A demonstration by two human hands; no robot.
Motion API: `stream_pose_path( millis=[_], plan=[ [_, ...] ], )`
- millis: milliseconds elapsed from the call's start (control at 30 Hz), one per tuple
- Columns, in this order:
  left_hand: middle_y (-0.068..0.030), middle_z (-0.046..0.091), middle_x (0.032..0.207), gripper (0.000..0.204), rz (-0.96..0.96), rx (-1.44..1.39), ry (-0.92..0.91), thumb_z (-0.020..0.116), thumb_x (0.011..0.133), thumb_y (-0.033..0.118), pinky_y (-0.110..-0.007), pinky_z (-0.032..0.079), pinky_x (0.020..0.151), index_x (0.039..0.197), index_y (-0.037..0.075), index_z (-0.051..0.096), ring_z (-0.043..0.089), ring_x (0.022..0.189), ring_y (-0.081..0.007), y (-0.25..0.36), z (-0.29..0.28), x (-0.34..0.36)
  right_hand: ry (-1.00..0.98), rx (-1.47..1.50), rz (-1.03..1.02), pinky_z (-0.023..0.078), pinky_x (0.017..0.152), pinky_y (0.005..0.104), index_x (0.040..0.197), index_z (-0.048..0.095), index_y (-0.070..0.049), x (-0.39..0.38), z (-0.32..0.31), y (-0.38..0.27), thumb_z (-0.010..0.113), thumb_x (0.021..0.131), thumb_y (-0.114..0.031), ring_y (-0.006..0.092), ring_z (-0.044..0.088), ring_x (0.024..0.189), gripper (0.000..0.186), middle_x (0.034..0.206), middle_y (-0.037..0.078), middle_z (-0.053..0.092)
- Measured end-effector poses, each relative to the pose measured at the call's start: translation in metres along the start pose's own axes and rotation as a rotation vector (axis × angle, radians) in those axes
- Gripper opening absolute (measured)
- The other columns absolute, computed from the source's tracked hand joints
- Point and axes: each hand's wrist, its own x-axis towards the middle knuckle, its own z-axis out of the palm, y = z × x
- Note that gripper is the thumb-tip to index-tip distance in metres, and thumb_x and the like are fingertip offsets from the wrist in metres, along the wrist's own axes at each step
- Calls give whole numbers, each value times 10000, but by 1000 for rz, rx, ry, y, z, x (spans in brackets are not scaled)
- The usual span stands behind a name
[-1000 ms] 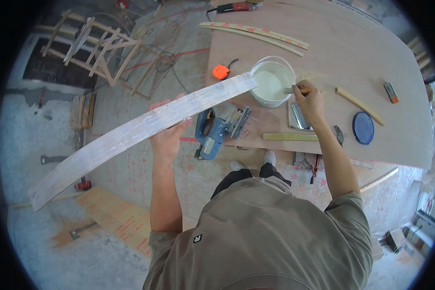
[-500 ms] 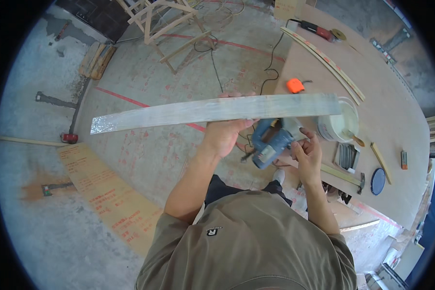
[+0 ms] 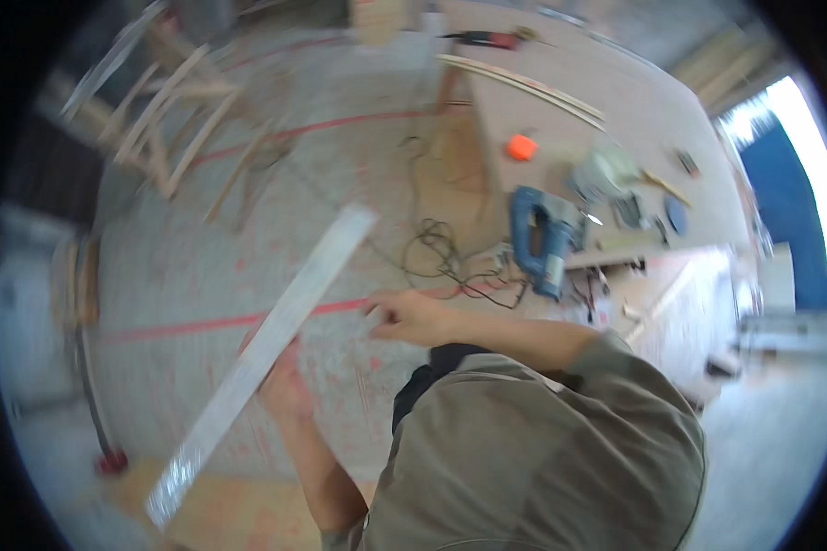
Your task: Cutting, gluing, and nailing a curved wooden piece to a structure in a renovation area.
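My left hand (image 3: 285,390) grips a long white-coated board (image 3: 266,349) from beneath; its lower end is shiny. My right hand (image 3: 404,315) is in the air right of the board, fingers loosely bent and apart, with nothing visible in them. To its upper right a blue jigsaw (image 3: 551,253) lies at the table's edge (image 3: 490,161). Behind the jigsaw are a white bucket (image 3: 597,176), an orange tape measure (image 3: 522,147) and a blue lid (image 3: 675,216). The view is smeared by motion, so small details are unclear.
A wooden frame (image 3: 188,92) stands at the upper left. Loose black cables (image 3: 436,243) lie on the red-lined floor beside the table. An angle grinder (image 3: 496,39) and long strips (image 3: 542,92) are on the table. A red tool (image 3: 112,461) is on the floor at lower left.
My right hand has left the brush at the bucket and moved left, away from the table. The board, still in my left hand, has swung to a steeper diagonal. The view has turned.
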Motion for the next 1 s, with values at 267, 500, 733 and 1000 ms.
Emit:
stream_pose_path(
  millis=[267, 500, 733, 1000],
  plan=[
    [-190, 563, 1320, 526, -75, -48, 237, 650, 889, 17, -403, 503, 974, 1356, -13, 410, 562, 1199, -276, 10, -119, 73, -116, -220, 69, 514, 773, 463, 1134, 603, -55, 109, 34, 17, 704, 829, -282, 351, 662, 914, 394, 911, 176, 683],
    [-157, 581, 1264, 460, -60, -2, 355, 647, 890, 19, -377, 506, 983, 1314, -43, 479, 564, 1167, -241, 7, -198, 227, -167, -448, 191, 519, 838, 497, 1150, 599, -58, 281, 15, 33, 682, 850, -277, 395, 647, 1011, 381, 1017, 193, 690],
    [-189, 602, 1236, 387, -150, 76, 395, 596, 933, 51, -440, 499, 1010, 1283, -94, 519, 584, 1143, -296, 32, -286, 321, -159, -651, 30, 516, 876, 491, 1203, 580, -51, 420, 8, 3, 697, 855, -291, 392, 633, 1053, 439, 1096, 215, 661],
    [-127, 627, 1203, 398, -49, 35, 274, 689, 870, 11, -359, 545, 887, 1247, -8, 561, 632, 1060, -224, 45, -312, 540, 449, -545, 374, 507, 794, 485, 1131, 635, -31, 405, -52, 5, 689, 843, -259, 390, 646, 921, 372, 968, 224, 661]
  ],
)
